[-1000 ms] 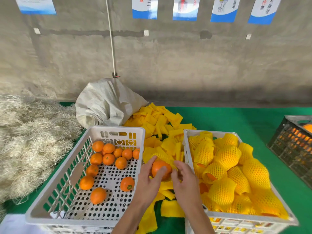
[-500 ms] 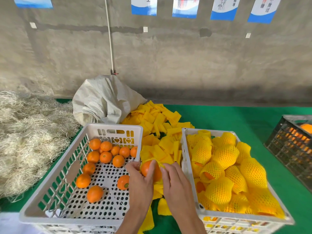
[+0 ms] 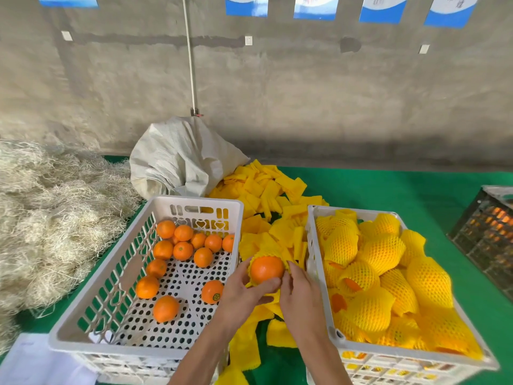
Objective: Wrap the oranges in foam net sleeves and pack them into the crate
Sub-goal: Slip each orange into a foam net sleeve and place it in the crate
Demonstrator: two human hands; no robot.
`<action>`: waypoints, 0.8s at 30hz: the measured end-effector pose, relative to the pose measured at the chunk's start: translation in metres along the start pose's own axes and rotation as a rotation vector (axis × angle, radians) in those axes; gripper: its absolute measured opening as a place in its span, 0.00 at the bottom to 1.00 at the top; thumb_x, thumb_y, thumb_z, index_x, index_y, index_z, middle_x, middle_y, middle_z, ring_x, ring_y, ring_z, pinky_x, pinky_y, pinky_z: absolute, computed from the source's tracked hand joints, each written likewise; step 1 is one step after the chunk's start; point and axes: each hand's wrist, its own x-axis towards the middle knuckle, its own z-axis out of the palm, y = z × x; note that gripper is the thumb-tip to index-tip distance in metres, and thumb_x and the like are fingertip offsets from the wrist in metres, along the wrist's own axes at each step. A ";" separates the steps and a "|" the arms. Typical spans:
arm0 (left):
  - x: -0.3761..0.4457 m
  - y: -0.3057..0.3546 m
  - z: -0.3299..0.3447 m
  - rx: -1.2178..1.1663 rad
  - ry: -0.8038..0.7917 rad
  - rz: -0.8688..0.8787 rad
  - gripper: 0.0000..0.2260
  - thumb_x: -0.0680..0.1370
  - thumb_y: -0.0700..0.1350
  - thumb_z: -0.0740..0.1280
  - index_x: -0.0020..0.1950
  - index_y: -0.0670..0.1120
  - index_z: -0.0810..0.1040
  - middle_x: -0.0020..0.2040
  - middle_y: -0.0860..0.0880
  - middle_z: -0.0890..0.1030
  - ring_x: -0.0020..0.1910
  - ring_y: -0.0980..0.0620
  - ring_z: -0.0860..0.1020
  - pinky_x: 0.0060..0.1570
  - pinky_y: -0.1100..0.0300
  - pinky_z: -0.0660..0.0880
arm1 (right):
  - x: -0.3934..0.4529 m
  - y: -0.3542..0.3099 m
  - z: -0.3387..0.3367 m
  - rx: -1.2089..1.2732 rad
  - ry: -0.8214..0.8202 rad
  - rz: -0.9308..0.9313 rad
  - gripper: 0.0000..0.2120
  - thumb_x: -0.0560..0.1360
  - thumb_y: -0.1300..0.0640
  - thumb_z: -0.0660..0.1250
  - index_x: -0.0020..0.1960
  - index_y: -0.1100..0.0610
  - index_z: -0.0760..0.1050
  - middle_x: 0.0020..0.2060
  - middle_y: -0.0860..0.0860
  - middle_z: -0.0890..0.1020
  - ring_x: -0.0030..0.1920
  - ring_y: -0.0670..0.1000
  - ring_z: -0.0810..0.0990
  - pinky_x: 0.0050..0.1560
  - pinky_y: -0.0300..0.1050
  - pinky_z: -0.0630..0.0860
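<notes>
My left hand (image 3: pixel 244 290) cups the orange (image 3: pixel 266 269); my right hand (image 3: pixel 298 294) pinches the foam net sleeve (image 3: pixel 286 266). Half seated, it could slip off or tear.

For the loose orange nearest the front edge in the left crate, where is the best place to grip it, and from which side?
Grip the nearest loose orange across its round middle, coming straight down from above. It lies alone on the perforated floor of the left crate, apart from its neighbours, so fingers probably fit round it, while the crate walls block a sideways approach.

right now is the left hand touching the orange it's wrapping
Touching. The head view shows the left hand with its thumb pressed across the orange, no gap between them.
</notes>
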 end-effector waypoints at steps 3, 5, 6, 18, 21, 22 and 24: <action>0.003 -0.002 0.002 -0.002 0.160 0.003 0.27 0.65 0.56 0.83 0.61 0.58 0.78 0.57 0.49 0.83 0.50 0.52 0.86 0.44 0.53 0.85 | 0.001 -0.001 -0.005 -0.002 0.009 -0.060 0.17 0.85 0.53 0.61 0.70 0.56 0.76 0.61 0.51 0.83 0.59 0.50 0.81 0.56 0.39 0.76; 0.007 -0.002 0.008 -0.046 0.253 0.007 0.26 0.66 0.56 0.83 0.60 0.57 0.76 0.58 0.48 0.81 0.51 0.50 0.85 0.40 0.55 0.84 | -0.001 -0.005 -0.005 -0.016 0.014 -0.106 0.15 0.84 0.55 0.63 0.68 0.57 0.78 0.57 0.51 0.84 0.53 0.50 0.83 0.52 0.43 0.79; 0.008 -0.001 0.011 -0.070 0.292 0.011 0.26 0.68 0.55 0.82 0.61 0.56 0.76 0.59 0.48 0.80 0.51 0.48 0.85 0.40 0.55 0.84 | -0.003 -0.008 -0.005 -0.015 0.027 -0.127 0.14 0.83 0.56 0.65 0.66 0.57 0.80 0.54 0.52 0.85 0.50 0.51 0.83 0.49 0.45 0.80; 0.020 0.016 0.045 0.260 -0.002 0.300 0.32 0.71 0.43 0.81 0.72 0.59 0.75 0.70 0.57 0.75 0.65 0.60 0.77 0.56 0.65 0.79 | 0.006 0.011 -0.030 0.031 0.229 -0.015 0.26 0.81 0.37 0.58 0.75 0.49 0.69 0.60 0.45 0.78 0.51 0.46 0.80 0.41 0.38 0.80; 0.023 0.017 0.064 0.284 -0.109 0.332 0.33 0.70 0.44 0.83 0.70 0.63 0.75 0.69 0.61 0.74 0.61 0.69 0.75 0.49 0.72 0.77 | 0.016 0.026 -0.048 0.082 0.262 -0.032 0.23 0.83 0.42 0.54 0.73 0.51 0.73 0.60 0.50 0.77 0.53 0.48 0.77 0.43 0.37 0.76; 0.025 0.018 0.071 0.294 -0.130 0.344 0.33 0.70 0.44 0.83 0.70 0.64 0.75 0.69 0.63 0.74 0.61 0.69 0.75 0.49 0.70 0.77 | 0.019 0.032 -0.055 0.088 0.266 -0.041 0.22 0.83 0.44 0.54 0.69 0.54 0.76 0.58 0.53 0.78 0.53 0.49 0.76 0.45 0.39 0.76; 0.028 0.021 0.084 0.298 -0.165 0.358 0.32 0.71 0.48 0.82 0.71 0.65 0.74 0.69 0.65 0.73 0.64 0.67 0.74 0.53 0.67 0.78 | 0.027 0.045 -0.068 0.077 0.254 -0.059 0.19 0.84 0.51 0.55 0.62 0.60 0.78 0.54 0.55 0.80 0.53 0.55 0.78 0.49 0.41 0.73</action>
